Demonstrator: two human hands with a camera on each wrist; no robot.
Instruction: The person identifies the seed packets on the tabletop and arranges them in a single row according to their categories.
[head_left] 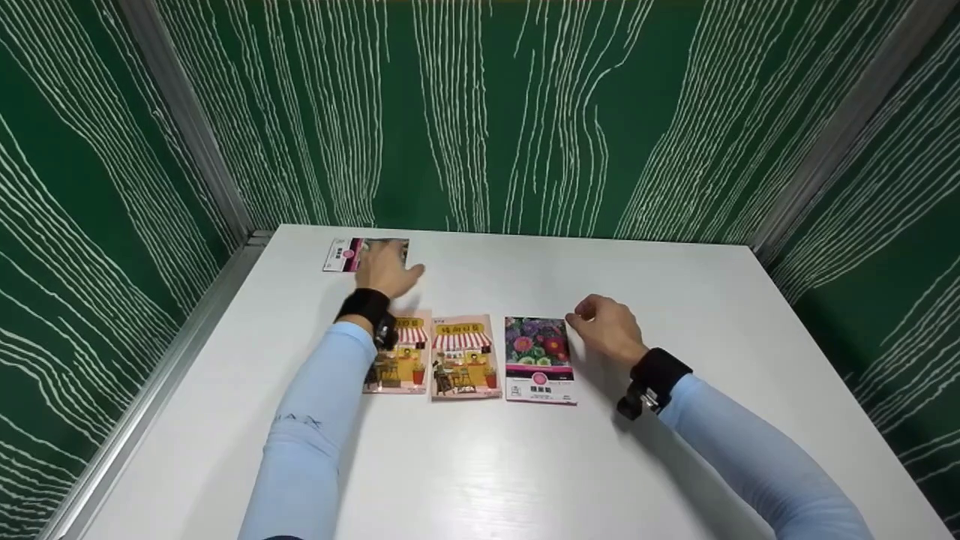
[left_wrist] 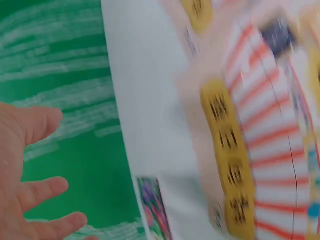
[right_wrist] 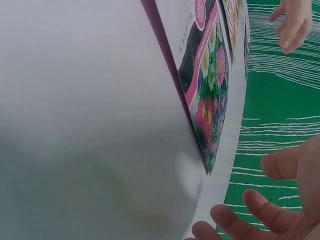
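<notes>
At the back left of the table, my left hand [head_left: 386, 271] is over a packet with a flower picture [head_left: 337, 256], covering part of it; whether it touches cannot be told. Its fingers are spread in the left wrist view. Two pink packets with a striped-awning shop drawing lie side by side, the left one [head_left: 412, 364] partly behind my left wrist, the other [head_left: 465, 360] fully visible. To their right lies another flower packet [head_left: 538, 352], upright. My right hand [head_left: 609, 326] is beside its upper right corner, fingers loosely bent, holding nothing in the right wrist view.
The packets lie on a white table [head_left: 480, 465]. Green panels with pale wavy lines [head_left: 450, 112] stand behind it and at both sides, with grey metal posts [head_left: 187, 112] at the corners. Black camera bands [head_left: 660, 375] sit on both wrists.
</notes>
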